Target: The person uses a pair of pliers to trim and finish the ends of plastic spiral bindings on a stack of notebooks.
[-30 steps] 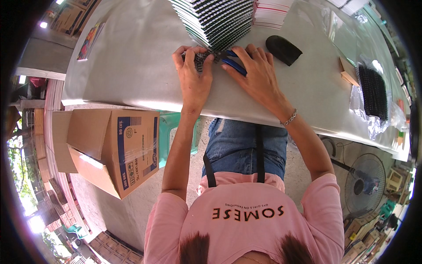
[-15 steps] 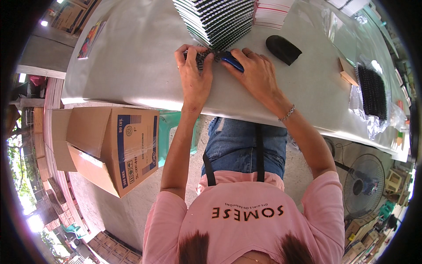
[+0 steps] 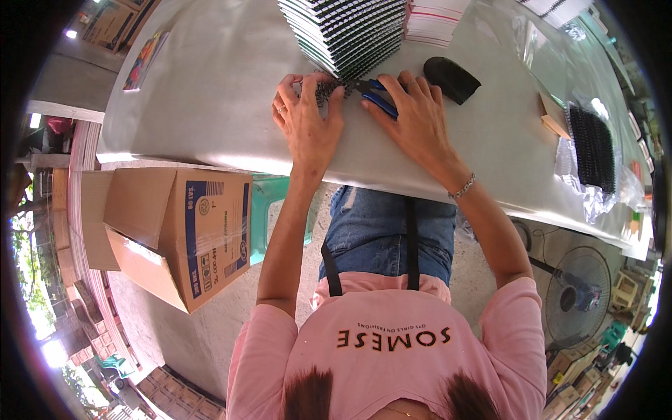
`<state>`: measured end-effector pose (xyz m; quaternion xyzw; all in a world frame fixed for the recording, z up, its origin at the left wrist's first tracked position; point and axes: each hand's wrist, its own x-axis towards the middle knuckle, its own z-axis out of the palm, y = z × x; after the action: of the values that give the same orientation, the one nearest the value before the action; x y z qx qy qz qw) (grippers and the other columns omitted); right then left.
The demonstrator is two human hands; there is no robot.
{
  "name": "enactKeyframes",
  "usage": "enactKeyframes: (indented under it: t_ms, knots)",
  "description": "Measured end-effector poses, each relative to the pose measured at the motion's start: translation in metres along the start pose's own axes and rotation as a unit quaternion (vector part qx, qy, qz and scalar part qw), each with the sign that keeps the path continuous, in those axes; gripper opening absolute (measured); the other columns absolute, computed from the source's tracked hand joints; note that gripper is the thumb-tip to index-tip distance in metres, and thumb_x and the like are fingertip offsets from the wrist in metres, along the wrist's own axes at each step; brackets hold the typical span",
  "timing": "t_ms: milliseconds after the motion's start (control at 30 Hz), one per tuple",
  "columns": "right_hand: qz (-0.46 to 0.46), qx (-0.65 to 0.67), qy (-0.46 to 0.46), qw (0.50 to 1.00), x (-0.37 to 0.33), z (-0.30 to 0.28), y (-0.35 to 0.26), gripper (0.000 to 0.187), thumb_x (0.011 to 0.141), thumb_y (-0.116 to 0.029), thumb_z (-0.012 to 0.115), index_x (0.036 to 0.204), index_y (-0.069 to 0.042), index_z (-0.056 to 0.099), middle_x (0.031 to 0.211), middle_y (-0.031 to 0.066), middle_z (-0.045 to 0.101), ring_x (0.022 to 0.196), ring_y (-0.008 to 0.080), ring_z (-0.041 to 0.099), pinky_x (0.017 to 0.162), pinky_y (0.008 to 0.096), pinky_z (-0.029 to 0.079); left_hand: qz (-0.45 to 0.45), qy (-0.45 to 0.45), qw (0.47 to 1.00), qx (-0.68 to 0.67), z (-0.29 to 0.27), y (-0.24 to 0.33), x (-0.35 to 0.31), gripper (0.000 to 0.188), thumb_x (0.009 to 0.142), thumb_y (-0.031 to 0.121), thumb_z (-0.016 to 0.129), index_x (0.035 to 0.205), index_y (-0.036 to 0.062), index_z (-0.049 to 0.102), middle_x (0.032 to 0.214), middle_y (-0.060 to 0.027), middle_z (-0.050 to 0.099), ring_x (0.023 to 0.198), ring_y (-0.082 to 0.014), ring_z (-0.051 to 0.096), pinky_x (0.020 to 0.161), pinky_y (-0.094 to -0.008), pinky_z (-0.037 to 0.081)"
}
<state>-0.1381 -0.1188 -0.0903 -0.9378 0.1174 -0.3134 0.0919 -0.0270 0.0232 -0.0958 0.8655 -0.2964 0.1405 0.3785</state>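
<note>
A tall stack of coil-bound notebooks (image 3: 343, 35) with black spines stands on the table before me, one corner pointing at my hands. Just below that corner lie loops of black binding coil (image 3: 324, 91), partly covered by my left hand (image 3: 306, 122), whose curled fingers and thumb close around them. My right hand (image 3: 414, 115) holds blue-handled cutting pliers (image 3: 380, 102). Their handles are spread apart, and the dark jaws point left at the coil's end, close to my left thumb. Whether the jaws touch the coil is too small to tell.
On the grey-covered table (image 3: 210, 105) sit a black curved object (image 3: 450, 78), a stack of red-edged booklets (image 3: 434, 22) and a bundle of black coils (image 3: 592, 147) in plastic wrap. An opened carton (image 3: 210, 238) stands left of me by a green stool (image 3: 269, 217); a fan (image 3: 577, 297) is at right.
The pliers have shifted slightly right, and their handles now show spread apart. My left hand's fingers have moved a little left and loosened around the coil.
</note>
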Motion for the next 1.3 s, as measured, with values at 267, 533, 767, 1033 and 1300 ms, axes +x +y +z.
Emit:
enactKeyframes:
  t_ms: [267, 533, 767, 1033, 1300]
  knots:
    - [-0.003, -0.003, 0.005, 1.0, 0.006, 0.004, -0.007, 0.037, 0.09, -0.04, 0.071, 0.112, -0.01, 0.064, 0.1, 0.0135, 0.064, 0.094, 0.0307, 0.061, 0.084, 0.0476, 0.045, 0.007, -0.004, 1.0, -0.001, 0.001, -0.003, 0.001, 0.023, 0.091, 0.031, 0.072, 0.111, 0.0205, 0.069, 0.125, -0.0065, 0.052, 0.124, -0.03, 0.046, 0.111, -0.0505, 0.027]
    - [0.079, 0.036, -0.083, 0.993, 0.008, -0.003, -0.014, 0.034, 0.091, -0.038, 0.071, 0.108, -0.01, 0.063, 0.092, 0.012, 0.068, 0.085, 0.0316, 0.067, 0.08, 0.0467, 0.05, 0.005, -0.012, 1.0, -0.004, -0.001, -0.003, 0.0, 0.022, 0.091, 0.029, 0.071, 0.111, 0.0207, 0.069, 0.125, -0.0071, 0.053, 0.126, -0.0307, 0.046, 0.111, -0.0506, 0.027]
    - [0.023, -0.011, -0.018, 1.0, -0.003, -0.003, -0.006, 0.038, 0.091, -0.04, 0.07, 0.112, -0.009, 0.064, 0.1, 0.0136, 0.065, 0.093, 0.0301, 0.061, 0.085, 0.0466, 0.043, 0.005, -0.003, 1.0, -0.017, 0.001, -0.008, -0.005, 0.027, 0.091, 0.024, 0.067, 0.118, 0.0196, 0.064, 0.125, -0.0071, 0.052, 0.126, -0.0328, 0.045, 0.112, -0.0512, 0.026]
    - [0.008, -0.008, -0.016, 1.0, 0.0, 0.0, -0.007, 0.037, 0.09, -0.04, 0.071, 0.111, -0.009, 0.065, 0.102, 0.0138, 0.062, 0.097, 0.0299, 0.057, 0.086, 0.0465, 0.04, 0.018, -0.005, 1.0, 0.021, 0.001, -0.001, -0.003, 0.028, 0.088, 0.033, 0.074, 0.112, 0.0194, 0.068, 0.124, -0.0064, 0.053, 0.127, -0.0303, 0.045, 0.114, -0.0511, 0.024]
    - [0.043, -0.001, -0.059, 0.997, 0.005, 0.004, -0.012, 0.034, 0.09, -0.037, 0.071, 0.106, -0.008, 0.064, 0.094, 0.0125, 0.068, 0.085, 0.0314, 0.067, 0.077, 0.0455, 0.051, 0.012, -0.013, 0.999, 0.039, 0.002, 0.001, -0.003, 0.02, 0.092, 0.034, 0.069, 0.108, 0.0208, 0.071, 0.125, -0.0073, 0.052, 0.127, -0.0308, 0.044, 0.114, -0.0524, 0.023]
